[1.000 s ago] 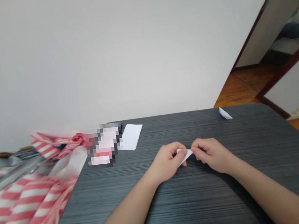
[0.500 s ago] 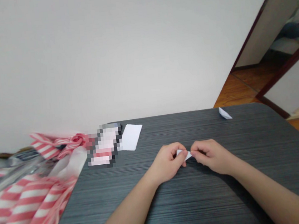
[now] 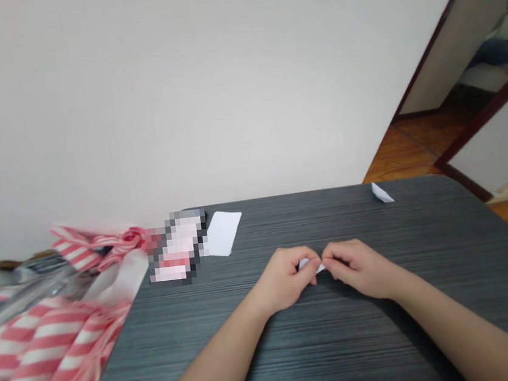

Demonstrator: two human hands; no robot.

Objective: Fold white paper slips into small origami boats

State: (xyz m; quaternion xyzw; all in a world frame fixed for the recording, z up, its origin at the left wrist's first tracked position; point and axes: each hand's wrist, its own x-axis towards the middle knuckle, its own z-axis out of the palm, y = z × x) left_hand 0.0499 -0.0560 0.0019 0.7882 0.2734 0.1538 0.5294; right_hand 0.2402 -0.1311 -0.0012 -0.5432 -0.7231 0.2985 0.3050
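Evidently, the handling is partway along: the small white paper (image 3: 304, 263) sits between the two hands, over the middle of the worktop (image 3: 309, 355), and looks bent or folded, though fingers cover most of it and the number of creases cannot be told. The left hand (image 3: 286, 278) is clamped on this paper, thumb on the near side, with a pale patch showing between thumb and forefinger. The right hand (image 3: 359, 269) has its thumb and forefinger pinched together at the paper's right tip, close against the left fingertips. Farther off to the right, near the far edge, a folded white piece (image 3: 381, 193) lies apart from both hands and appears already creased. To the far left, a white sheet (image 3: 223, 234) lies flat and seems unworked, just beside a pixelated, phone-like object (image 3: 180, 245). How much is left to do on the held paper cannot be judged from what shows. As for containers, only some crumpled clear plastic (image 3: 36, 295) at the left, beside red-and-white striped cloth (image 3: 54, 335), might be a bag; its contents, if any, are too blurred to tell.
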